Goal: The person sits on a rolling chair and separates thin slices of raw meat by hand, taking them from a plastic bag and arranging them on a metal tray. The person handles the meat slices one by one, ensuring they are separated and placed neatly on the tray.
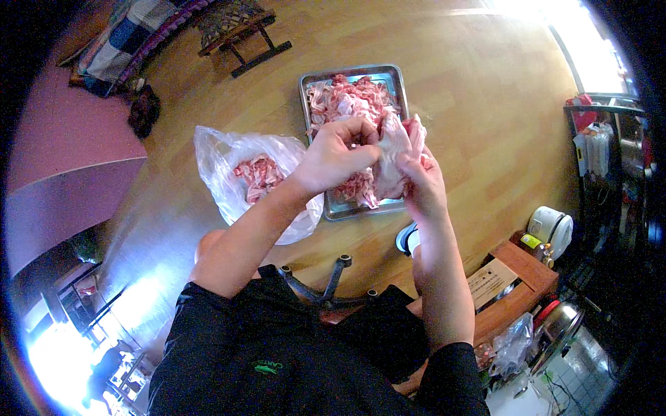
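Observation:
A rectangular metal tray (399,86) heaped with strips of raw meat (359,96) lies on the floor in front of me. Over its near right part, my right hand (429,179) grips a large pale piece of raw meat (391,151) between thumb and fingers. My left hand (346,153) pinches the left edge of the same piece, thumb against forefinger. Beside the tray on the left, a white translucent plastic bag (213,161) stands open with more meat strips (258,176) inside; my left forearm partly covers it.
Near my knees is a dark star-shaped chair base (330,291). A small wooden-framed stool (255,36) stands beyond the tray on the left. To the right are a wooden box (525,281), a white round container (550,232) and a black rack (603,110). A pink surface curves at left.

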Tool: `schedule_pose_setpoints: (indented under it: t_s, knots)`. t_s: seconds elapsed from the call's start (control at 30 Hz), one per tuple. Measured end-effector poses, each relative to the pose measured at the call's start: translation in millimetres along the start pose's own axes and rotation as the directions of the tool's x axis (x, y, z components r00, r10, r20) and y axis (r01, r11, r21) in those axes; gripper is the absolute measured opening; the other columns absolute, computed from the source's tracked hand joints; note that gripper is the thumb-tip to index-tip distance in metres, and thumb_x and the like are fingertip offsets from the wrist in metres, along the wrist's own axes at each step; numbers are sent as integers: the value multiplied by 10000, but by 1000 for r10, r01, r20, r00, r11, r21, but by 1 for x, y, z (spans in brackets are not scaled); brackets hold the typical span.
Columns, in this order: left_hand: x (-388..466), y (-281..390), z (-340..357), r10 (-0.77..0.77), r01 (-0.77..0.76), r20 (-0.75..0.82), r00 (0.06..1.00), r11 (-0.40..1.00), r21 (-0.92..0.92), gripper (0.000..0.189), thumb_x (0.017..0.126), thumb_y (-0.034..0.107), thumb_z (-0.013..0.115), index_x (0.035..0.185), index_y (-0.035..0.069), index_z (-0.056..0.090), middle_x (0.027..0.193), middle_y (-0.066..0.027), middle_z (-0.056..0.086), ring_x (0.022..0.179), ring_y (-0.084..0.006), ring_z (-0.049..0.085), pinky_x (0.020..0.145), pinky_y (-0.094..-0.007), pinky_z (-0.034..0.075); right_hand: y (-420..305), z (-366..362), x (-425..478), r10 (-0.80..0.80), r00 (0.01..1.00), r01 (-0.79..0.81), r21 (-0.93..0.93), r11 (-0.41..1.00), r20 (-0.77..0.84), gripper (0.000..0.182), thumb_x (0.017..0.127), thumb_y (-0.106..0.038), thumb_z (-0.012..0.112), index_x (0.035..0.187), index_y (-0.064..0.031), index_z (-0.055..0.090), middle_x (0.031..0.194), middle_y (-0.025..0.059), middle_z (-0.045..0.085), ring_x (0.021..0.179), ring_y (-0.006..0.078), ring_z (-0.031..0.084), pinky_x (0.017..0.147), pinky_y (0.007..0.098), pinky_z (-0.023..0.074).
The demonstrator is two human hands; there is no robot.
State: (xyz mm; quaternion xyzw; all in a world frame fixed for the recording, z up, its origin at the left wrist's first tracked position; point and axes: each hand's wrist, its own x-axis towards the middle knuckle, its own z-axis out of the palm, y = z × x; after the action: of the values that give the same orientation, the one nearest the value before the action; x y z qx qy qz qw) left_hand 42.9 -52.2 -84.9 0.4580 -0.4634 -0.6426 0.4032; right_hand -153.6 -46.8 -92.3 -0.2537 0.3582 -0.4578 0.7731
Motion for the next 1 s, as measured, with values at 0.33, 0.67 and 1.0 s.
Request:
schedule_pose_setpoints:
  t_s: [0.33,0.67,1.0]
  knots:
    - [-1,14,-1,2,60,104,995,807,-588,143,832,110,630,896,119,503,895,10,554,872,-126,580,845,-288,496,-9,1,-2,60,997,-65,109,992,50,499,905,-208,702,1321,-6,515,1175,85,658,1016,170,663,879,335,553]
    - [2,7,-8,-6,159,281,960,836,-524,213,834,155,683,922,109,495,835,16,586,748,-83,603,710,-233,527,-4,-4,-1,98,995,-101,111,989,35,470,855,-116,738,1267,-6,541,1111,79,679,956,178,680,860,344,563]
    - [4,-7,-3,4,3,-56,998,991,132,133,876,112,678,996,61,651,884,22,658,781,-39,578,687,-212,483,-3,-3,-1,33,999,-31,-97,995,20,478,845,-74,774,1276,-20,576,1070,53,695,882,119,671,781,280,555]
